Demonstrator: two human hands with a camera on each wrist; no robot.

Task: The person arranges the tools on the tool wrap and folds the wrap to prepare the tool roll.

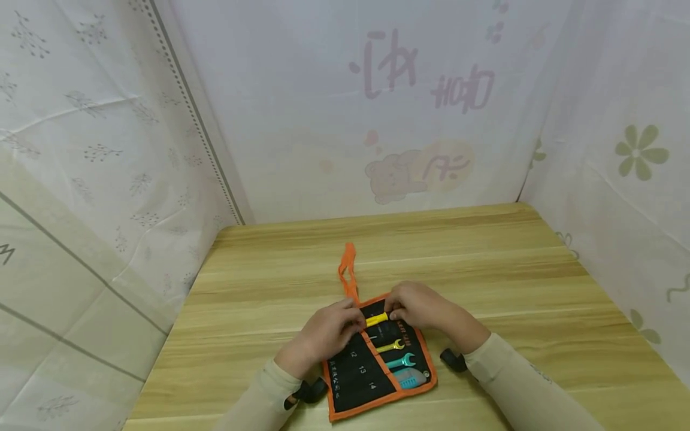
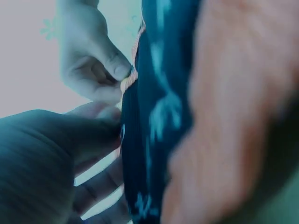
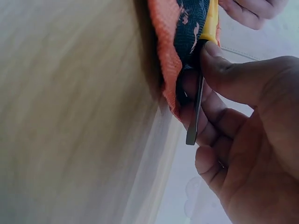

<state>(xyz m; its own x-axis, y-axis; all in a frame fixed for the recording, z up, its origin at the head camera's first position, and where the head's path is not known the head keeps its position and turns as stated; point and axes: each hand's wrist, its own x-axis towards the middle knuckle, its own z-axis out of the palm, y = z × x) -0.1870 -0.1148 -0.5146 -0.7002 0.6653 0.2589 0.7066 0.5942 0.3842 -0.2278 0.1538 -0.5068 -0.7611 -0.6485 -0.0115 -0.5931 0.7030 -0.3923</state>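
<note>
A black tool pouch (image 1: 350, 377) with orange trim lies unfolded on the table. My right hand (image 1: 417, 305) pinches a flathead screwdriver (image 3: 198, 107) at the top of its blade, near the yellow handle. The flat tip points out past my fingers, and the handle (image 1: 377, 319) lies across the upper pocket. My left hand (image 1: 329, 329) grips the pouch at the pocket's edge, beside the handle's other end; its thumb (image 2: 100, 122) lies against the black cloth. Below, a yellow wrench (image 1: 390, 346), a teal wrench (image 1: 401, 361) and a grey-and-teal utility knife (image 1: 409, 378) sit in pockets.
An orange strap (image 1: 347, 269) stretches from the pouch toward the back of the wooden table (image 1: 485, 257). Printed curtains (image 1: 302, 120) stand behind the table and along both sides. Black bands with small mounts (image 1: 312, 392) are on the wrists.
</note>
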